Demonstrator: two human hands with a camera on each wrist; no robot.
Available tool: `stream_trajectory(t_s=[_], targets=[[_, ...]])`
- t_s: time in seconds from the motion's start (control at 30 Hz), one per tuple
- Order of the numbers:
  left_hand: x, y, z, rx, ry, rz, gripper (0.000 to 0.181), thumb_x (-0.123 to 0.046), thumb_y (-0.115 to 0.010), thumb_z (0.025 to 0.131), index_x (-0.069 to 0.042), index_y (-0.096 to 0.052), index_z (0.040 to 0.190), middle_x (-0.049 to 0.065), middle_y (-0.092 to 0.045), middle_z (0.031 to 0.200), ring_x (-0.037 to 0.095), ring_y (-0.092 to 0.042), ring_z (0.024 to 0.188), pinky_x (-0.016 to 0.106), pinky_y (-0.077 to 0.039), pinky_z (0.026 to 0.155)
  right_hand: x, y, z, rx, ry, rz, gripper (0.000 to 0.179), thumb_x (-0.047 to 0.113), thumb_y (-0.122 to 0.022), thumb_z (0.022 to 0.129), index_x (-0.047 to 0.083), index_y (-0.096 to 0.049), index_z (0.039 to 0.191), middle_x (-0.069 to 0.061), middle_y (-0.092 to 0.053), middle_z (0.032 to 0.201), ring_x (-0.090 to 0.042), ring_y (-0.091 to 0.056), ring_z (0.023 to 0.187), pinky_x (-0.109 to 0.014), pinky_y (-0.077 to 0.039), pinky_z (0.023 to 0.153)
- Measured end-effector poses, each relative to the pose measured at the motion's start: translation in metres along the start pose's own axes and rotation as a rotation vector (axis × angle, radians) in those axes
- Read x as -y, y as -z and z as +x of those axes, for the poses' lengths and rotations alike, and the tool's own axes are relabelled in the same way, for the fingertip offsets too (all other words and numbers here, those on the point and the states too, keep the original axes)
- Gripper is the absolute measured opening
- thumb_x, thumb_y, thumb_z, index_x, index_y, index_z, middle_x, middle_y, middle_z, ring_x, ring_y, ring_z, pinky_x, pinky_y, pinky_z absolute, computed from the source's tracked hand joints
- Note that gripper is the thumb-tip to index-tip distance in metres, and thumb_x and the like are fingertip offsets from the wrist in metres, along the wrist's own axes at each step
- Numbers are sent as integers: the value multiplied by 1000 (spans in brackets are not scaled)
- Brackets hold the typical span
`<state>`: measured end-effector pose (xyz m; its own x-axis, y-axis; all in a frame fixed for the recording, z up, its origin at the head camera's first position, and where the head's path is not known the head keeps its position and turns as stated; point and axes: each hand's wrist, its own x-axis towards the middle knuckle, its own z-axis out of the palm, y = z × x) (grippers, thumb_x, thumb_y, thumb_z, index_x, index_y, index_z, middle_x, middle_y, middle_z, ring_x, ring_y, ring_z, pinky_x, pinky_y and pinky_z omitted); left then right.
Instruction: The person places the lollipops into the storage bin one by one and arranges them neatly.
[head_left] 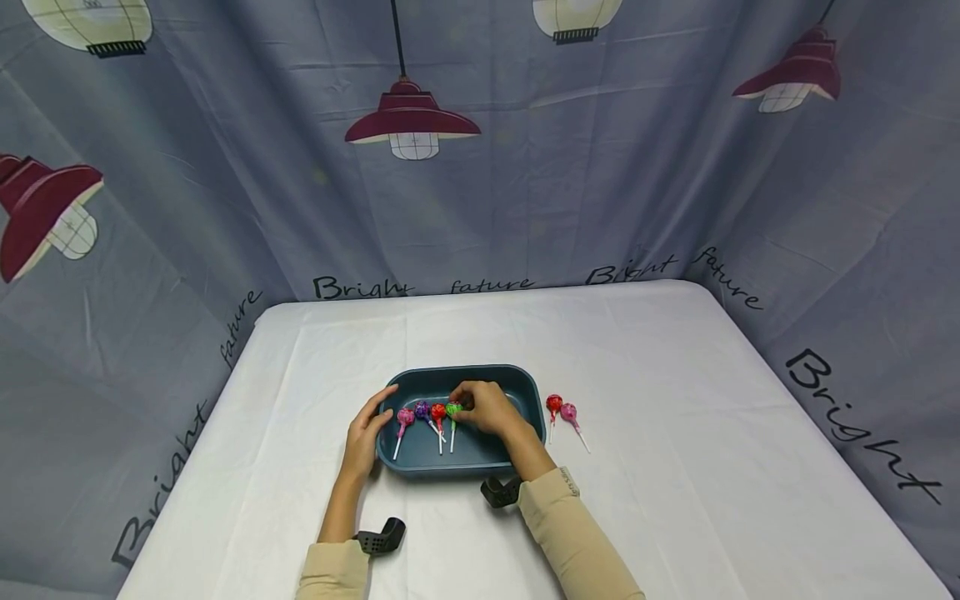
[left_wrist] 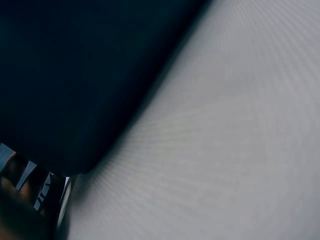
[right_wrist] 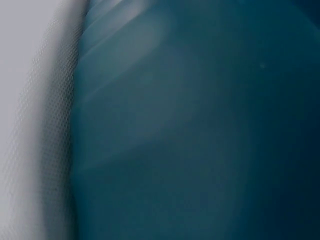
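Tray (head_left: 487, 456), dark teal, smooth and rectangular with rounded corners, set low in the centre of the head view on a white-clothed bench (head_left: 675, 433). Inside, left to right, four ball-headed sweets in a row, each on a thin pale stick: pink lollipop (head_left: 405, 416), purple lollipop (head_left: 422, 409), red lollipop (head_left: 438, 411), green lollipop (head_left: 453, 409). Right-hand grip (head_left: 487, 408) over the tray's middle, curled and apparently pinching the green head; cannot make out the dark patch under the fingers. Left-hand grip (head_left: 363, 435) spread loosely against the tray's left end, holding no sweet, probably steadying. Just off the tray's right end, right of frame centre, second red lollipop (head_left: 554, 402) beside second pink lollipop (head_left: 569, 412). Possible trouble: sideways twist on release, with a nudge of the green stick into the red; roll of a round head across the smooth floor; snag of the slanting purple stick against the red one; bump from the black right-wrist camera (head_left: 500, 492), close to the tray's front edge, and a shift of the whole row.
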<state>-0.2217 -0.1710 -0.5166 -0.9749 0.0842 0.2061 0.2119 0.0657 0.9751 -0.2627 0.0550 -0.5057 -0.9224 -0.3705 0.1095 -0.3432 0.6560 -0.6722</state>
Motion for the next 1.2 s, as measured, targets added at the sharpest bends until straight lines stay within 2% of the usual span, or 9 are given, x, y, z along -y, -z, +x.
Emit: stream_trajectory(t_s=[0.27, 0.43, 0.57, 0.7, 0.8, 0.9, 1.0, 1.1, 1.2], targets=[[-1, 0, 0, -11, 19, 8, 37, -2, -43, 94, -2, -51, 131, 11, -45, 138, 19, -30, 133, 26, -21, 106, 4, 3, -7, 61, -1, 24, 34, 16, -74, 79, 4, -65, 109, -8, -66, 101, -19, -60, 89, -34, -49, 79], [0, -1, 0, -9, 13, 16, 37, -3, -43, 95, -1, -50, 131, 12, -44, 138, 20, -30, 133, 25, -22, 106, 3, 9, -13, 17, 5, 49, 37, 18, -71, 81, 4, -63, 114, -13, -65, 104, -25, -60, 94, -40, -48, 82], [7, 0, 1, 7, -17, -5, 37, -3, -44, 94, 0, -50, 131, 15, -43, 138, 22, -29, 133, 20, -23, 105, 1, 18, -24, -59, 6, 108, 35, 22, -67, 85, 6, -61, 116, -13, -64, 108, -26, -60, 95, -42, -48, 83], [22, 3, 5, -3, -45, -17, 37, -5, -45, 95, -4, -51, 131, 12, -45, 138, 19, -30, 133, 19, -22, 105, -1, 32, -37, -161, 6, 227, 32, 27, -64, 87, 10, -63, 114, -5, -65, 107, -21, -60, 95, -40, -48, 83], [31, 4, 7, -15, -56, -8, 36, -8, -46, 95, -9, -54, 130, 7, -47, 137, 15, -32, 132, 19, -23, 105, -4, 49, -49, -259, 24, 295, 28, 27, -63, 88, 12, -65, 111, 0, -66, 104, -15, -61, 94, -37, -49, 82], [35, 4, 7, -16, -64, 1, 35, -10, -47, 95, -11, -55, 129, 5, -48, 136, 15, -32, 131, 20, -23, 105, -5, 71, -62, -375, 51, 316, 24, 22, -62, 88, 9, -66, 109, -2, -67, 101, -14, -62, 91, -34, -49, 82], [33, 4, 7, -13, -56, 8, 36, -9, -47, 95, -10, -54, 129, 6, -48, 136, 16, -32, 132, 19, -23, 105, -4, 95, -77, -465, 47, 336, 22, 12, -62, 88, 1, -66, 107, -10, -67, 100, -21, -62, 90, -33, -48, 83], [26, 4, 6, -12, -44, 2, 36, -4, -46, 94, -6, -53, 130, 9, -47, 136, 19, -31, 132, 17, -23, 104, -9, 112, -89, -518, 35, 376, 22, 5, -62, 87, -4, -64, 107, -18, -66, 100, -24, -62, 89, -28, -48, 83], [14, 2, 3, 0, -47, -11, 37, 0, -44, 94, 0, -51, 130, 15, -45, 137, 25, -29, 133, 15, -23, 103, -38, 114, -95, -568, 39, 409, 23, 6, -64, 86, -2, -64, 108, -16, -66, 98, -15, -62, 86, -19, -47, 77]])
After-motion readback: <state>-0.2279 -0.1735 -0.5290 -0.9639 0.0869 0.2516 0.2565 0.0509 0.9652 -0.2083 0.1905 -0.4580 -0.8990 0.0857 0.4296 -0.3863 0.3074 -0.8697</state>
